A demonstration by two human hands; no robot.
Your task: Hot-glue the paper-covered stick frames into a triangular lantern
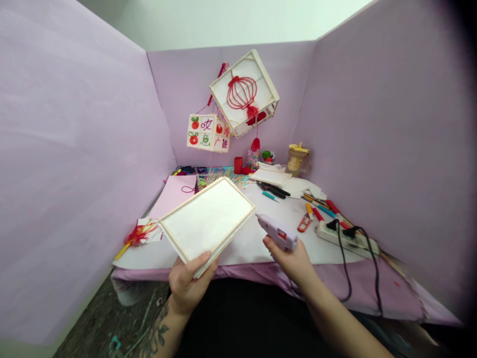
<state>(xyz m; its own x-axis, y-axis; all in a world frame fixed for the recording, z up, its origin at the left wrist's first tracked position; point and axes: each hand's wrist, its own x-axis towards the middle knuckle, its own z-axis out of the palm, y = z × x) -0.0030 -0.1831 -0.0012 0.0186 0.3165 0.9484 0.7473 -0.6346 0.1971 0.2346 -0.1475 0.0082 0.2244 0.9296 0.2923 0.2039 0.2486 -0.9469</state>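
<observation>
My left hand point(191, 281) grips the near corner of a white rectangular panel point(210, 214) framed with thin wooden strips. The panel is tilted, held above the table's front edge. Its thumb lies on the top face and the other fingers go underneath, partly hidden. In my right hand point(288, 258) is a pale lilac hot glue gun point(278, 232), with its nozzle pointing left at the panel's right corner. The nozzle tip is very close to the frame; I cannot tell whether it touches. Fingers wrap the gun's handle, which is mostly hidden.
A boxy lantern point(244, 94) and a smaller decorated lantern point(208, 133) hang ahead. A power strip point(346, 238) with black cords lies right, near an orange cutter point(305, 222) and black-handled pliers point(276, 190). Red tassels point(137, 234) lie left; a drink cup point(297, 160) stands behind.
</observation>
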